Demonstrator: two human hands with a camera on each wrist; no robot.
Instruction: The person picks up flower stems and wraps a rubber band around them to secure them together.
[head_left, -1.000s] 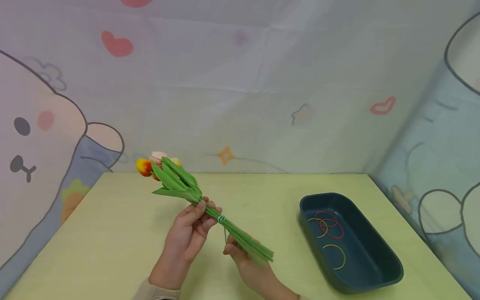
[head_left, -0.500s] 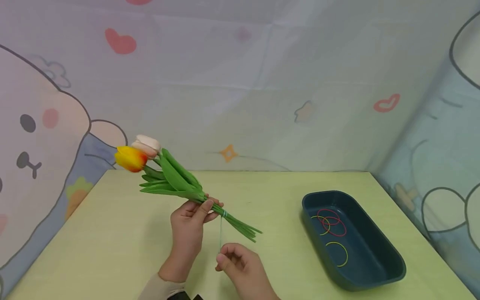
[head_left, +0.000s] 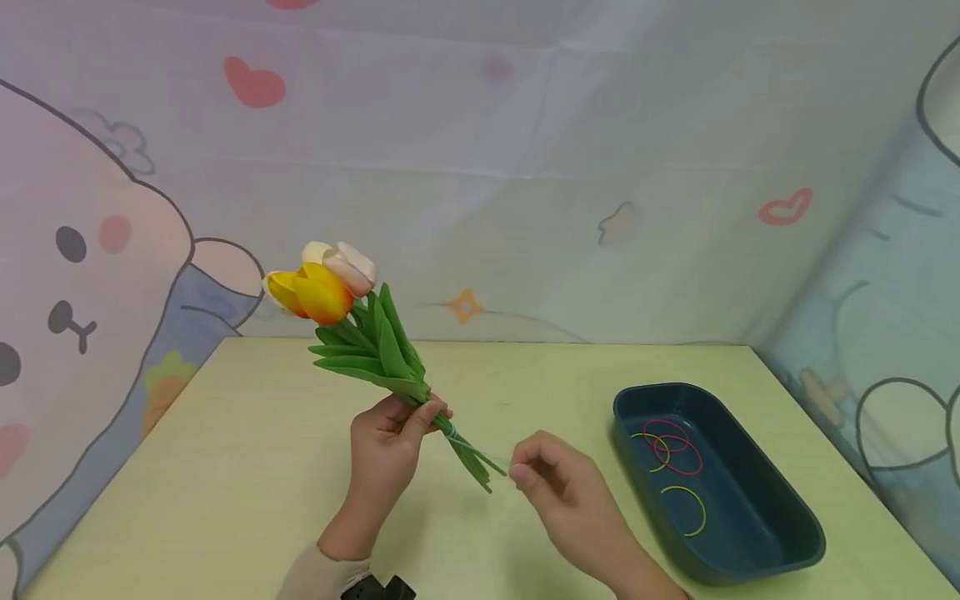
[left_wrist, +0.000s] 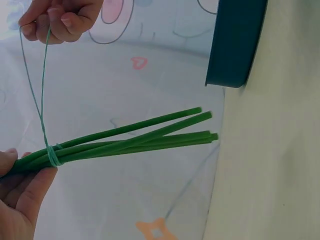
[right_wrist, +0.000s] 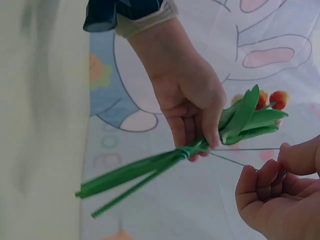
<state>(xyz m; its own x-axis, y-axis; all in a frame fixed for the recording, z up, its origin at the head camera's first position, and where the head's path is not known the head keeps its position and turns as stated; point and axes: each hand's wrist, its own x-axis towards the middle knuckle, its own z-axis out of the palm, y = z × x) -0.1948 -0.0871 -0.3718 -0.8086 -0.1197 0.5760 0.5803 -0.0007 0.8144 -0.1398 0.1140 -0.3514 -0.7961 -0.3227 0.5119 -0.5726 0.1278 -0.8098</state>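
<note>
While the left hand (head_left: 386, 442) grips the tulip bouquet (head_left: 378, 346) by its stems (left_wrist: 100, 150), well left of the blue tray (head_left: 757, 508), the right hand (head_left: 570, 504) – nearer the tray, same side – pinches a green band (left_wrist: 53, 156), stretched taut from its turns round the stems. The blooms (head_left: 322, 292) tilt upward at the end farthest from the tray; red and yellow bands (head_left: 667, 451) lie inside it.

On the table (head_left: 262, 450), right of the bouquet (head_left: 392, 343), a tray (head_left: 757, 508) with bands (head_left: 667, 451) inside.
</note>
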